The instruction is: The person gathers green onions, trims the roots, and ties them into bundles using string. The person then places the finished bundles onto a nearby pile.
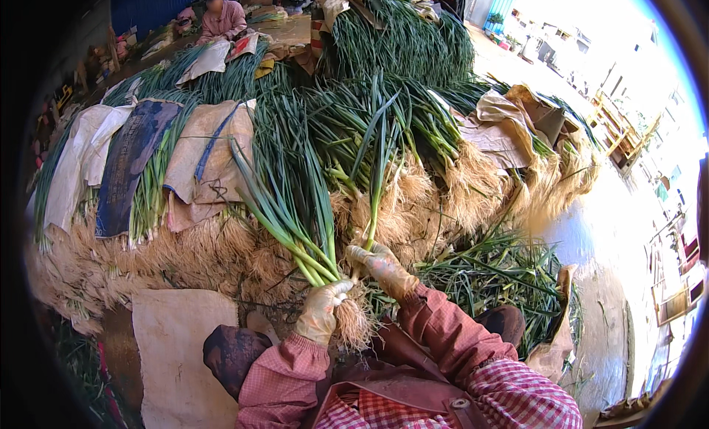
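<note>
My left hand, in a soiled pale glove, is closed around the lower stalks of several long green onions, whose leaves point up and away. Their pale, stringy roots hang out below that fist. Close on its right, my gloved right hand pinches the lower part of a single green onion that stands nearly upright. Beyond both hands lies a large heap of green onions with the root ends towards me. The tips of my right fingers partly hide the base of the stalk there.
Sacking and a dark blue sack cover parts of the heap. Loose green leaves lie in an open sack at my right. A tan sheet lies at my left knee. Another person sits beyond the heap.
</note>
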The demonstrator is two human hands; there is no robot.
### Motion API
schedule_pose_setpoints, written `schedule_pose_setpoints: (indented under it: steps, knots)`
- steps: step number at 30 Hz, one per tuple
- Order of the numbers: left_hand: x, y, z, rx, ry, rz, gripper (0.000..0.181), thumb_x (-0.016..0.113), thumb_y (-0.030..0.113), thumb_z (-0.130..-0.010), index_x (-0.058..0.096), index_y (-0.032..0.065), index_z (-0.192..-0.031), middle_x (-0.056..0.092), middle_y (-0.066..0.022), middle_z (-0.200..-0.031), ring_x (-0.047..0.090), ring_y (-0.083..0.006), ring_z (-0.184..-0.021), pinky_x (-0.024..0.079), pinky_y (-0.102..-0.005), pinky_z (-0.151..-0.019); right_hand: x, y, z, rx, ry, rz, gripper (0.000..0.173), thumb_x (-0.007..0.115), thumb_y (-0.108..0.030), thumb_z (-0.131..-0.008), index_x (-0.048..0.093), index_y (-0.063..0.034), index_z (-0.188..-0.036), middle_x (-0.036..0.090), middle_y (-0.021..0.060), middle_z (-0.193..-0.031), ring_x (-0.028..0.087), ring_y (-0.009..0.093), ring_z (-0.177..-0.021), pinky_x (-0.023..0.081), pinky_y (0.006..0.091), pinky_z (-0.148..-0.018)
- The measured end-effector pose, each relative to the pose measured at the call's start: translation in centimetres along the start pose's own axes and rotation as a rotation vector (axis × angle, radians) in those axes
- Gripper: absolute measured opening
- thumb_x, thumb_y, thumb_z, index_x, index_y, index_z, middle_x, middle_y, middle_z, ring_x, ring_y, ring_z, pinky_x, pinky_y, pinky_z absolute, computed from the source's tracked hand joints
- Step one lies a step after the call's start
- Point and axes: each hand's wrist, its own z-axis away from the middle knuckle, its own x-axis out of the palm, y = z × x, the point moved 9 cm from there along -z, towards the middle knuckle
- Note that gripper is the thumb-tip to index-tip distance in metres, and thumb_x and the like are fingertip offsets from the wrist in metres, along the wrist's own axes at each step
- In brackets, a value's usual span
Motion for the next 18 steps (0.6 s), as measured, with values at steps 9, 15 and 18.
schedule_pose_setpoints:
  steps: [9, 15, 18]
  knots:
    - [-0.2, 0.3, 1.0, 0.064, 0.101, -0.014, 0.018, 0.069, -0.001, -0.081, 0.064, -0.0035, -0.098, 0.068, -0.0110, -0.089, 0.068, -0.0196, -0.081, 0.055, -0.0257, -0.067, -0.3, -0.2, 1.5, 0.177, -0.191, 0.277, 0.046, 0.056, -0.044, -0.096, 0.068, -0.0015, -0.085, 0.065, 0.0037, -0.066, 0.060, 0.013, -0.054, 0.050, 0.0279, -0.054]
    - [-0.6, 0.1, 1.4, 0.071, 0.167, -0.015, 0.019, 0.074, 0.003, -0.080, 0.069, -0.0032, -0.097, 0.069, -0.0062, -0.084, 0.063, -0.0123, -0.069, 0.047, -0.0230, -0.057, 1.7, -4.3, 3.9, -0.376, 0.072, 1.335, 0.043, 0.056, -0.045, -0.094, 0.069, -0.0050, -0.084, 0.063, 0.0174, -0.064, 0.063, 0.034, -0.058, 0.049, 0.0405, -0.050]
    - [-0.3, 0.1, 1.3, 0.020, 0.069, 0.017, 0.017, 0.070, 0.003, -0.083, 0.069, -0.0036, -0.098, 0.068, -0.0061, -0.084, 0.062, -0.0106, -0.068, 0.046, -0.0215, -0.056, 5.7, -5.9, 8.8, -0.808, -0.222, 0.997, 0.018, 0.067, -0.022, -0.086, 0.067, -0.0051, -0.089, 0.059, 0.0181, -0.065, 0.061, 0.034, -0.058, 0.050, 0.0409, -0.051]
